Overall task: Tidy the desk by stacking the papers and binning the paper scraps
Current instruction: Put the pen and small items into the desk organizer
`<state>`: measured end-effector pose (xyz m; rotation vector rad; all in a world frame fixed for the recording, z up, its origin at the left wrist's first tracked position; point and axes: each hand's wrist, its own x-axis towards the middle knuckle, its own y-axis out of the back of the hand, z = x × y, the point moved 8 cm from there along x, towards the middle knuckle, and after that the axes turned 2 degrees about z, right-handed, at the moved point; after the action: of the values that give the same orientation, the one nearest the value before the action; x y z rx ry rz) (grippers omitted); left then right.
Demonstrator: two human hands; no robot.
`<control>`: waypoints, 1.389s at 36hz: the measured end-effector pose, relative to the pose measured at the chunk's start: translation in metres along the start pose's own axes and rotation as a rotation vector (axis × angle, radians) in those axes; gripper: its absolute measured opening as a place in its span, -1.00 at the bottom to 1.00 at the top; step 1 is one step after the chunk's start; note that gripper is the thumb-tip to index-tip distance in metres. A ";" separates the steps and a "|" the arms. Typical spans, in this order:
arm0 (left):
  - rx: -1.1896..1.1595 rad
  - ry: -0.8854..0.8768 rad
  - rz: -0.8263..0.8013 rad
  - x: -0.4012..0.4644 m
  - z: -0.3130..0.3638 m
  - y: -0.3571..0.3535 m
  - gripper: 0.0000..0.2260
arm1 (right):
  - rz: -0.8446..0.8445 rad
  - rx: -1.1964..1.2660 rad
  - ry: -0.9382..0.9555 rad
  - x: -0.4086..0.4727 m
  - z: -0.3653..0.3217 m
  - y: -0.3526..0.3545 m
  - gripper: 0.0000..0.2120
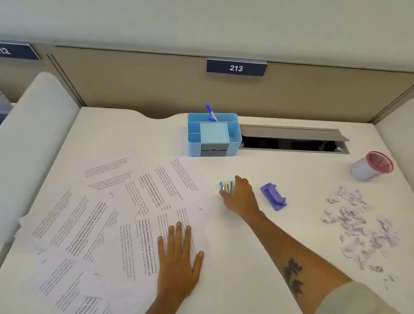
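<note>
Head view looks down on printed papers (114, 220) fanned loosely across the left half of the white bench (253, 261), overlapping at odd angles. Paper scraps (361, 226) lie in a heap at the right, with a pink-rimmed bin (371, 166) tipped on its side beyond them. Left hand (179, 260) lies flat on the nearest sheet, fingers (180, 231) straight and slightly spread. Right hand (238, 195) reaches to small blue clips (225, 186), fingers curled over them. A purple hole punch (274, 196) sits just beside it, a blue organizer (213, 135) behind.
</note>
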<state>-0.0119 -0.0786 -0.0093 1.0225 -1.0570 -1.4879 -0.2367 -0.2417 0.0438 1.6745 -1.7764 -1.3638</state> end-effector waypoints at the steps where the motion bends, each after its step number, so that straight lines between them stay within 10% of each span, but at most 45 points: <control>1: -0.013 0.008 -0.024 0.001 0.000 0.001 -0.26 | 0.005 -0.003 -0.001 0.003 -0.002 -0.001 -0.36; 31: -0.055 0.011 0.007 0.007 -0.005 -0.006 -0.27 | 0.111 -0.189 0.054 0.026 -0.036 -0.006 -0.71; 50: -0.044 -0.005 0.052 0.007 -0.004 -0.004 -0.25 | 0.384 0.332 0.310 0.077 -0.163 0.115 -0.73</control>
<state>-0.0098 -0.0855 -0.0144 0.9543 -1.0423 -1.4661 -0.1942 -0.3938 0.1871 1.4867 -2.0703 -0.6370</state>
